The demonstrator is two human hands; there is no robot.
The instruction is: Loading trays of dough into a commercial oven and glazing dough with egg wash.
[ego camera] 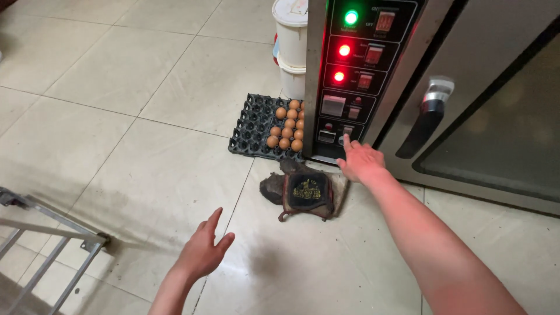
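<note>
Your right hand (360,160), one finger extended, pressed the oven's glossy black panel (350,76). Your left hand (204,248) hovered open, empty, over smooth tiles beside a dimpled egg tray (254,125).

The egg tray (256,125) is partly hidden behind the control panel (356,76). The oven door (496,116) and metal rack (41,245) are cut off by the edges. Panel labels are too small to be read.

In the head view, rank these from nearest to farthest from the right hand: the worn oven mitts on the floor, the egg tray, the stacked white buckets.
From the right hand:
1. Worn brown oven mitts, on the floor just below-left.
2. Dark plastic egg tray with brown eggs, farther left beside the oven.
3. Stacked white plastic buckets, behind the tray, top of frame.
</note>
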